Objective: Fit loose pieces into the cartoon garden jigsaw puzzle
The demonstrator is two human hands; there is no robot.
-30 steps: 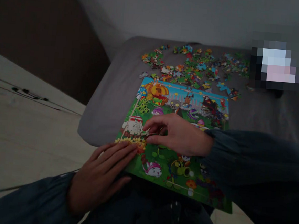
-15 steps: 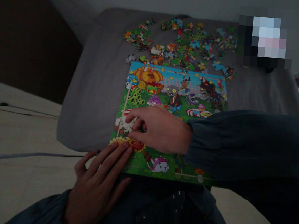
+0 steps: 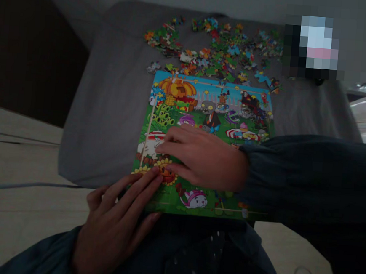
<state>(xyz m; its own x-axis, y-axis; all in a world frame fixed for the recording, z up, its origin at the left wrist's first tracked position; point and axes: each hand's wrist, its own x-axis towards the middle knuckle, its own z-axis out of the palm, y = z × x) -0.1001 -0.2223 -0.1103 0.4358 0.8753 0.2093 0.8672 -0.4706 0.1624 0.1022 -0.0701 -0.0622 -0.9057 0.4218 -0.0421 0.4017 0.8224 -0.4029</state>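
Note:
A colourful jigsaw puzzle (image 3: pixel 213 114) of cartoon plants and zombies lies in front of me, overhanging the near side of a grey cloth-covered surface. My left hand (image 3: pixel 116 218) is at its lower left corner, fingers stretched out, with the fingertips resting by the sunflower pictures. Above the left part of the picture is my right hand (image 3: pixel 200 157), palm down. Its thumb and fingers are apart, the thumb near the red sunflower and the fingertips by the white figure with a striped top. No loose piece shows in either hand. The right hand and sleeve hide the puzzle's middle right.
Loose puzzle pieces (image 3: pixel 220 64) are heaped beyond the puzzle on the grey cloth (image 3: pixel 111 85). A blurred-out object (image 3: pixel 318 46) stands at the back right. A grey cable (image 3: pixel 33 187) runs in from the left, and pale floor shows on both sides.
My right hand's thumb and fingers have spread from a closer, curled pose, uncovering more of the white figure and red sunflower. My left hand stays at the corner. The view has shifted slightly.

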